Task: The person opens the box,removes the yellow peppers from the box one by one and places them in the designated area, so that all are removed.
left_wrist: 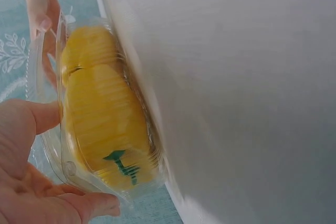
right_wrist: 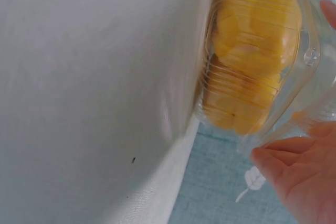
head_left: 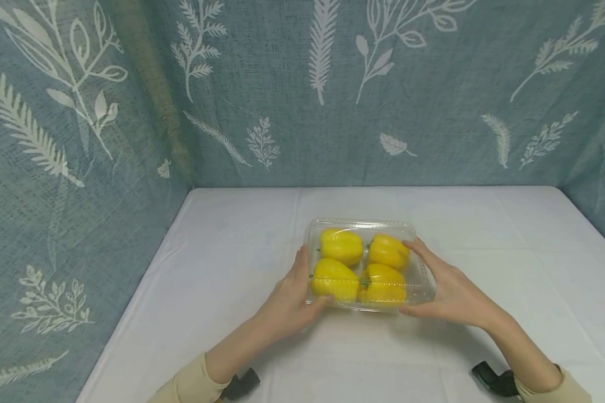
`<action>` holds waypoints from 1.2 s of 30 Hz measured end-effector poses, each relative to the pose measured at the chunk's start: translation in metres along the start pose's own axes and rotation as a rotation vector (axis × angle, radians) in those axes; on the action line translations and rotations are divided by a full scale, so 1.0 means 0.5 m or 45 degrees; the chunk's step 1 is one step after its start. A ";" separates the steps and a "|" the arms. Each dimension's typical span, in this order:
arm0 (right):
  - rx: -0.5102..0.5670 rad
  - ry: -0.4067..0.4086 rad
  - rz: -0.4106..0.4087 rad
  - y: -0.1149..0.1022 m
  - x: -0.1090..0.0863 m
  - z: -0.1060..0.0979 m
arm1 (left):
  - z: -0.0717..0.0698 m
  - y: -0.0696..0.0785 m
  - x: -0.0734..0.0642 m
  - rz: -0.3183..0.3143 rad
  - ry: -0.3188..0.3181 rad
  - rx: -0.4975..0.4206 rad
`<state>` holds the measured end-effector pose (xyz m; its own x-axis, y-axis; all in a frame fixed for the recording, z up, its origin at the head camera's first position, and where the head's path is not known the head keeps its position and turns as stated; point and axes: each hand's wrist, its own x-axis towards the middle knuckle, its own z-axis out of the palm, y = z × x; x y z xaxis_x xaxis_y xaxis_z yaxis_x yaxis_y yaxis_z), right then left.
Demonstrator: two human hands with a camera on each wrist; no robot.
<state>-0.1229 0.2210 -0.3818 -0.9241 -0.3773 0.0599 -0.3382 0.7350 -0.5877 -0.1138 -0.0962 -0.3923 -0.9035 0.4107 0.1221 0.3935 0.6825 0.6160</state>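
White cloth (head_left: 509, 280) over the table (head_left: 252, 235), backed and flanked by blue-green fabric (head_left: 302, 140) printed with pale leaves. Near the middle of the table, a clear plastic container (head_left: 417, 292) with four yellow peppers (head_left: 340, 245) inside, too close to the cloth to tell whether touching. Reaches in from the near side in cream sleeves (head_left: 194, 382). Clamps the container's left end with the left hand (head_left: 292, 302), thumb at the near edge, and grips the right end with the right hand (head_left: 448, 294), fingers and thumb at the corner
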 end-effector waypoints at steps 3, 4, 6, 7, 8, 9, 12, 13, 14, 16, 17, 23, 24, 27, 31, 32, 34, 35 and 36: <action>0.005 -0.005 0.000 0.001 0.000 0.001 | 0.000 -0.004 -0.001 0.017 -0.004 0.000; 0.006 -0.005 -0.001 0.001 0.000 0.001 | 0.000 -0.005 -0.002 0.023 -0.005 -0.001; 0.007 -0.006 -0.005 0.002 0.000 0.002 | 0.000 -0.006 -0.003 0.031 -0.013 -0.008; 0.007 -0.007 -0.007 0.003 0.000 0.002 | 0.000 -0.007 -0.004 0.035 -0.017 -0.009; 0.005 -0.006 -0.009 0.003 0.000 0.002 | 0.000 -0.008 -0.004 0.041 -0.022 -0.009; 0.004 -0.005 -0.010 0.004 0.000 0.003 | 0.000 -0.009 -0.005 0.048 -0.025 -0.008; 0.006 -0.008 -0.011 0.004 0.000 0.004 | -0.001 -0.011 -0.007 0.064 -0.035 -0.007; 0.007 -0.008 -0.010 0.004 -0.001 0.004 | -0.002 -0.011 -0.007 0.068 -0.038 -0.008; 0.008 -0.008 -0.008 0.004 -0.001 0.004 | -0.002 -0.011 -0.008 0.071 -0.043 -0.012; 0.012 -0.010 -0.004 0.003 -0.001 0.004 | -0.004 -0.011 -0.009 0.069 -0.056 -0.025; 0.013 -0.012 -0.003 0.002 -0.001 0.003 | -0.004 -0.011 -0.009 0.067 -0.066 -0.030; 0.015 -0.014 -0.002 0.003 -0.002 0.004 | -0.008 -0.009 -0.010 0.055 -0.120 -0.049; 0.014 -0.013 -0.002 0.003 -0.002 0.004 | -0.008 -0.009 -0.011 0.060 -0.124 -0.051; 0.008 -0.009 -0.006 0.005 -0.003 0.005 | -0.010 -0.009 -0.012 0.078 -0.133 -0.058; 0.002 -0.016 -0.001 0.004 -0.003 0.004 | -0.012 -0.012 -0.012 0.078 -0.154 -0.094; 0.001 -0.018 0.002 0.003 -0.003 0.004 | -0.012 -0.012 -0.012 0.073 -0.160 -0.109; -0.002 -0.022 0.010 0.002 -0.003 0.003 | -0.013 -0.013 -0.012 0.067 -0.165 -0.137; -0.003 -0.024 0.013 0.002 -0.004 0.003 | -0.013 -0.013 -0.011 0.063 -0.168 -0.154; -0.003 -0.025 0.015 0.002 -0.003 0.003 | -0.014 -0.013 -0.011 0.062 -0.167 -0.166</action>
<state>-0.1214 0.2214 -0.3839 -0.9244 -0.3796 0.0374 -0.3279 0.7406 -0.5866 -0.1126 -0.1070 -0.3916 -0.8510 0.5222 0.0569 0.4029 0.5794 0.7085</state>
